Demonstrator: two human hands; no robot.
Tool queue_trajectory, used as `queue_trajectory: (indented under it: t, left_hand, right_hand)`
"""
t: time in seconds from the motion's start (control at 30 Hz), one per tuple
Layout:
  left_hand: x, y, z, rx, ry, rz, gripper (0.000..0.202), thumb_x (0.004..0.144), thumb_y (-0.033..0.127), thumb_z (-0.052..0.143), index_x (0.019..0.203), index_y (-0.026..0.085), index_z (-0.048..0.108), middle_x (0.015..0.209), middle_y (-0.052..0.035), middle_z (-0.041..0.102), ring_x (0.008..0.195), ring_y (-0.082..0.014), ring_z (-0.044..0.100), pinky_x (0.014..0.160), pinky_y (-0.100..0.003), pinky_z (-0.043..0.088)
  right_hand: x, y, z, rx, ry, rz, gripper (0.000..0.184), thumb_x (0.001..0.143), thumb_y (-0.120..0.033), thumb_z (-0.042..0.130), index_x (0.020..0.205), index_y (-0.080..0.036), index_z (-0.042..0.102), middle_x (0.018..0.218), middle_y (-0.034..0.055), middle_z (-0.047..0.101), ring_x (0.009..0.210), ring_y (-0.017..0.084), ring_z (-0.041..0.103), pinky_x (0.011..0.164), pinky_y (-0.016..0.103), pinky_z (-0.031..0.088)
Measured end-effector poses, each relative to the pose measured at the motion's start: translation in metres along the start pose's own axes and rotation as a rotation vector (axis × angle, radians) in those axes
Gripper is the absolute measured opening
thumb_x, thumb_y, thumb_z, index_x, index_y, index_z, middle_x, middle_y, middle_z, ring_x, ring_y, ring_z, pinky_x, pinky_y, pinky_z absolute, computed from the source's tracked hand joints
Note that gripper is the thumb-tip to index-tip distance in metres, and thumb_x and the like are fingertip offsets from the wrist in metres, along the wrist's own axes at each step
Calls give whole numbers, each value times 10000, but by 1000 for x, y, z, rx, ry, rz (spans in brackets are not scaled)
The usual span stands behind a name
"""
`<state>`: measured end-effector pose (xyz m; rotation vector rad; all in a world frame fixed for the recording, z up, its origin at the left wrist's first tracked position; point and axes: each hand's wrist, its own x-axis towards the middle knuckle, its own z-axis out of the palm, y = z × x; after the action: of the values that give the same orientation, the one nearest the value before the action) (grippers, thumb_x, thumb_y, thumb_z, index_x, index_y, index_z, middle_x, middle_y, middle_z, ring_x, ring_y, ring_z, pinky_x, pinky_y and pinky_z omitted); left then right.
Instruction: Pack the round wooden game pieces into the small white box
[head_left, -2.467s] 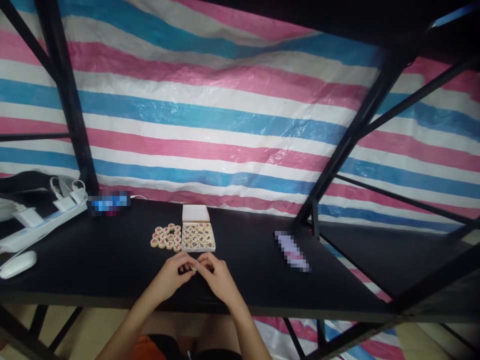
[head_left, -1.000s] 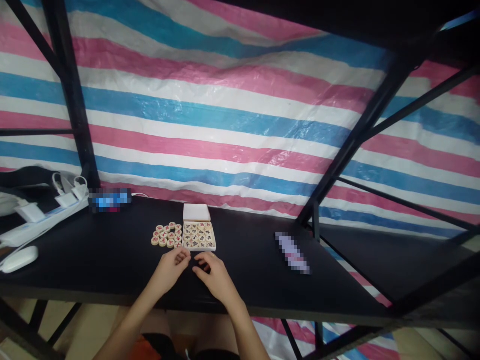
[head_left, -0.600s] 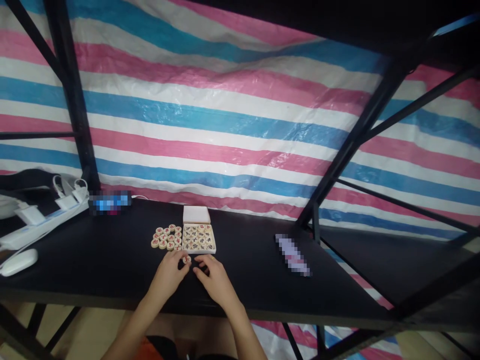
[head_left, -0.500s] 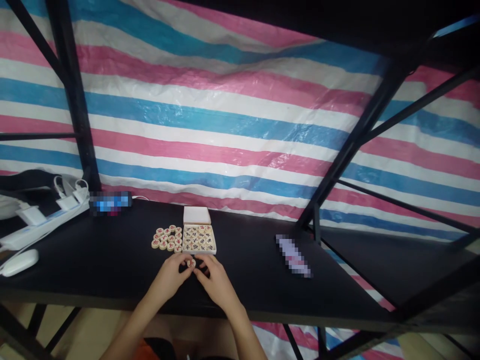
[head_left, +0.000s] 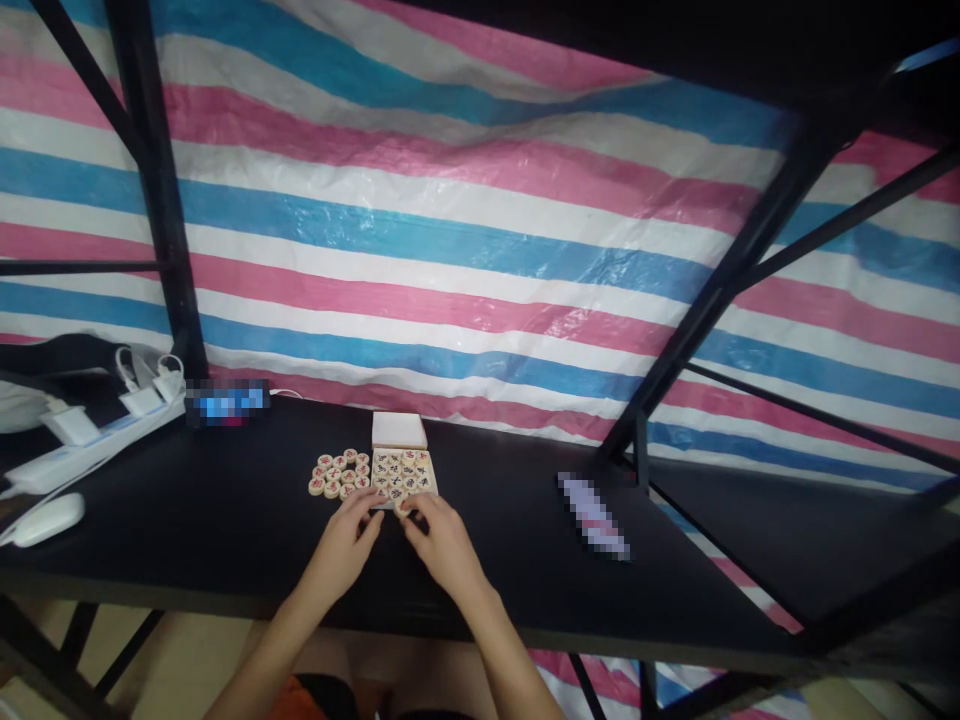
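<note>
The white box [head_left: 436, 486] lies on the black table, packed with rows of round Chinese chess pieces, mostly dark-marked with some red ones in the far row. Between thumb and fingers of my right hand [head_left: 439, 533] is a single Chinese chess piece [head_left: 401, 508], just in front of the box's near edge. My left hand [head_left: 349, 535] is at the near left corner of the box, its thumb and fingers apart with nothing seen between them. Left of the box, a group of loose red-marked pieces [head_left: 332, 489] lies flat, partly behind my left fingers.
An open box lid [head_left: 399, 430] lies behind the box. A white power strip [head_left: 90, 455] with plugs and a white mouse-like object [head_left: 51, 520] are at the left. Two blurred items, a blue one [head_left: 227, 402] and a purple one [head_left: 593, 514], rest on the black table [head_left: 495, 560].
The piece was held between both hands in front of the box. Now my right hand has it, closer to the box's near edge, and my left hand has let go. The view shifted slightly.
</note>
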<state>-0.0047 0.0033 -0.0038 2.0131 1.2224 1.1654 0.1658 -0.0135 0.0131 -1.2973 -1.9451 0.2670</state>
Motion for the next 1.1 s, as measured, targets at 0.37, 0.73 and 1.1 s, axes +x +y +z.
queue_trajectory:
  t: [0.37,0.73,1.1]
  left_hand:
    - [-2,-2,9,450,-70,98,308,842,183,489,1114,177,634,1224,-100,602,1119,-260,547,950,-391,458]
    - [-2,-1,8,486,-58,107,273,847,182,490,1077,194,635,1229,-93,573,1113,-247,548,932,-373,463]
    - [0,15,-4,868,54,-138,259,858,200,467,1051,156,633,1051,-112,600,905,-256,584,714,-329,471]
  right_hand:
    - [96,28,20,-551,-177,-59,161,839,-151,522,965,-188,615,913,75,671,922,225,551,777,308,387]
    - [99,28,14,-580,-155,-97,203,903,-269,480,984,-170,638,1088,116,604,1035,237,495,847,347,384]
    - [-12,8,-6,36,-116,31,150,851,-172,528,961,-211,622,899,27,634,791,162,591,742,270,473]
